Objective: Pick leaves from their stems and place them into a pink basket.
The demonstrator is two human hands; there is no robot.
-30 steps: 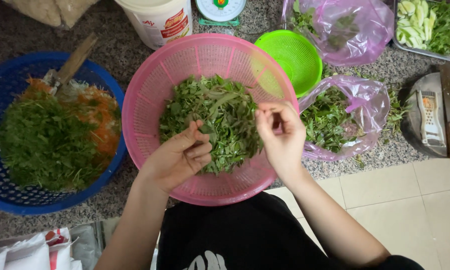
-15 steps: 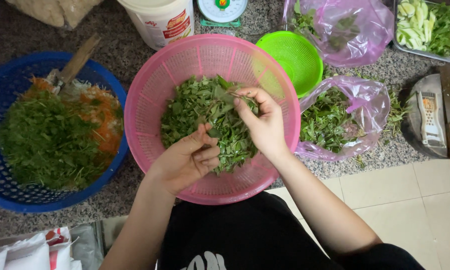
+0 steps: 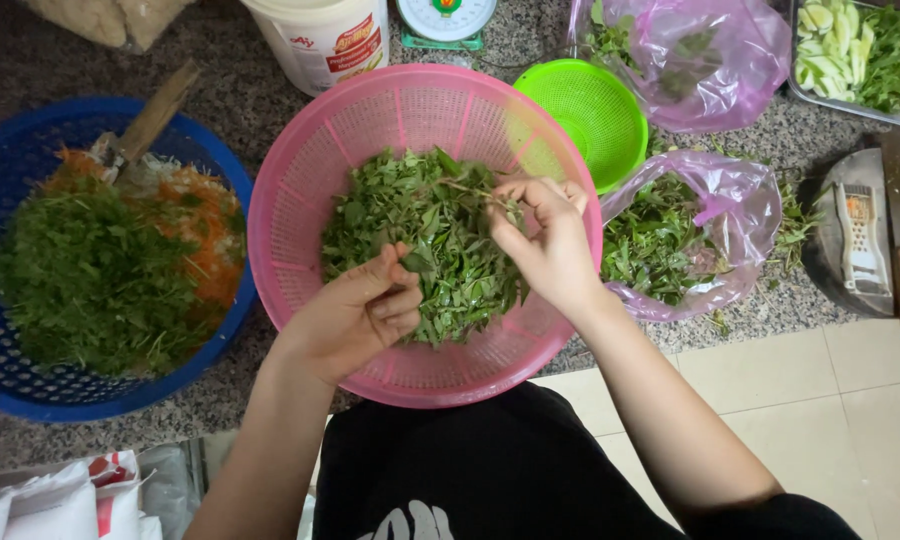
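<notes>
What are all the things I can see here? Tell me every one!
pink basket: 1, pink, middle, holds green leaves
blue basket: 1, blue, left, holds chopped greens and orange shreds
green strainer: 1, bright green, behind the pink basket
pink bags: 2, see-through pink, right, greens inside
tub: 1, white, top
scale: 1, green and white, top
tray: 1, top right, cut vegetables
peeler: 1, white, far right
left hand: 1, in the leaves
right hand: 1, pinching a stem

White labelled tub top centre
</notes>
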